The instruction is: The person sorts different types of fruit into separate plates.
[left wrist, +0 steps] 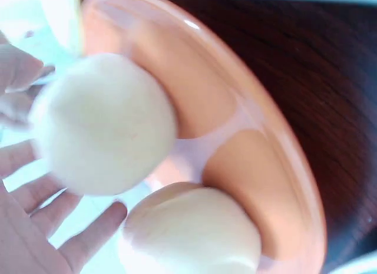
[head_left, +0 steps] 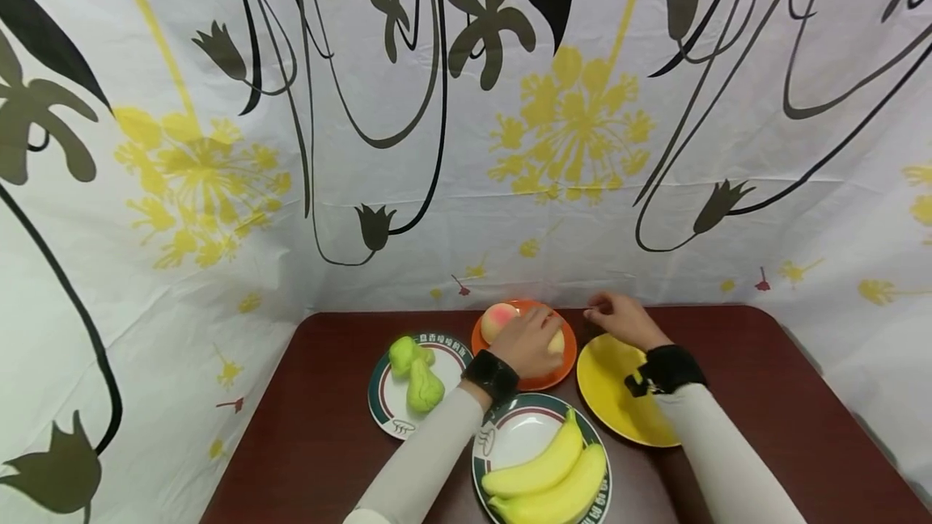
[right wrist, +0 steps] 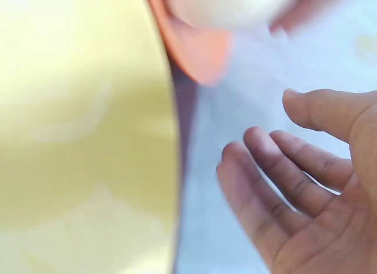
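My left hand is over the orange plate, its fingers spread beside one of two peaches. In the left wrist view that pale peach overlaps the fingertips, with the thumb on its far side. The other peach sits on the plate near the little-finger side; its pink blush shows on the peach in the head view. My right hand hovers beyond the back edge of the yellow plate. Its fingers are loosely bent and apart, with nothing between them, as the right wrist view shows.
A white plate with a green rim on the left bears green pear-shaped produce. Nearer, a similar plate carries two bananas. All stand on a dark red-brown table, with a flower-printed cloth hanging behind it.
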`<action>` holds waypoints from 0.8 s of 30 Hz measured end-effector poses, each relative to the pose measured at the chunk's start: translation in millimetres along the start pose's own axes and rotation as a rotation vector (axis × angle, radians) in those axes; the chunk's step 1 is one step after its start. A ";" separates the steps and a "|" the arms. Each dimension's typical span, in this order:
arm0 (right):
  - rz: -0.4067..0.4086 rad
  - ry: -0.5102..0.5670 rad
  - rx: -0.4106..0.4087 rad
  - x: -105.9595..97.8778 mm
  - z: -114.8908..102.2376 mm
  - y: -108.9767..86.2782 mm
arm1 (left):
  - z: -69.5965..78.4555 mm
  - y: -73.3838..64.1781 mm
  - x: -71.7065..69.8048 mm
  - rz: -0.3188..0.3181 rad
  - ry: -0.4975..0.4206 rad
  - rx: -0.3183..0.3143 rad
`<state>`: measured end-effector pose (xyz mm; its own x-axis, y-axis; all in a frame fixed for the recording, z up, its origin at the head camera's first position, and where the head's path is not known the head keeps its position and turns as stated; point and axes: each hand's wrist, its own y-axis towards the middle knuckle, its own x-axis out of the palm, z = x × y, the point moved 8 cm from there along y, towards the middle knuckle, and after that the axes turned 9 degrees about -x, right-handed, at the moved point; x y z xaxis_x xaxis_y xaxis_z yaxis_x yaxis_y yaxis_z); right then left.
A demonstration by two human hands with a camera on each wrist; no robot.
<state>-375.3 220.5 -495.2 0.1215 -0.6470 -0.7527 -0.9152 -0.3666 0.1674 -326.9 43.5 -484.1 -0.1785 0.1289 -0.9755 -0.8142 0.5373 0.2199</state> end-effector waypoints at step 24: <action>0.086 -0.061 0.300 -25.0 83.3 -151.2 | -35.3 -153.2 -31.4 0.002 -0.416 -0.213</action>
<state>-271.9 347.7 -554.7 0.0233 -0.6224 -0.7824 -0.9947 -0.0925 0.0439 -216.0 -72.3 -487.5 0.0214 0.4765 -0.8789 -0.9173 0.3589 0.1722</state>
